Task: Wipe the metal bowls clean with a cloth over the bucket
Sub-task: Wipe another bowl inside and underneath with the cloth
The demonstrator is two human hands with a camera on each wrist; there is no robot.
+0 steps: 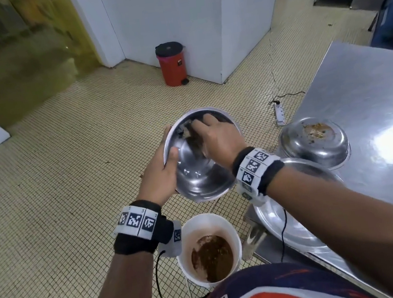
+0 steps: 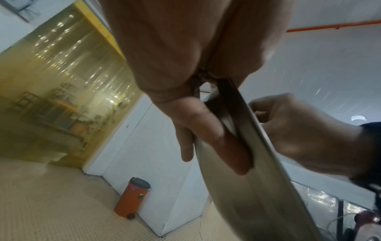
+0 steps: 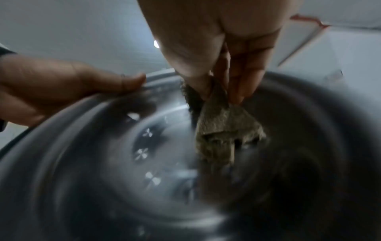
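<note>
A shiny metal bowl (image 1: 197,173) is held tilted in the air above a white bucket (image 1: 231,231) with brown waste in it. My left hand (image 1: 162,171) grips the bowl's left rim, thumb inside and fingers behind. My right hand (image 1: 213,134) is inside the bowl and pinches a dirty grey-brown cloth (image 3: 222,130) against its inner wall. The left wrist view has the bowl's rim (image 2: 253,146) edge-on with my left hand (image 2: 210,130) round it. The right wrist view looks into the bowl (image 3: 123,163), where the cloth hangs from my fingers (image 3: 243,78).
A steel table (image 1: 369,101) stands to the right. On it are a metal bowl with food residue (image 1: 314,143) and a large steel plate (image 1: 298,225) under my right forearm. A red pedal bin (image 1: 172,64) stands by the white wall. A power strip (image 1: 279,113) lies on the tiled floor.
</note>
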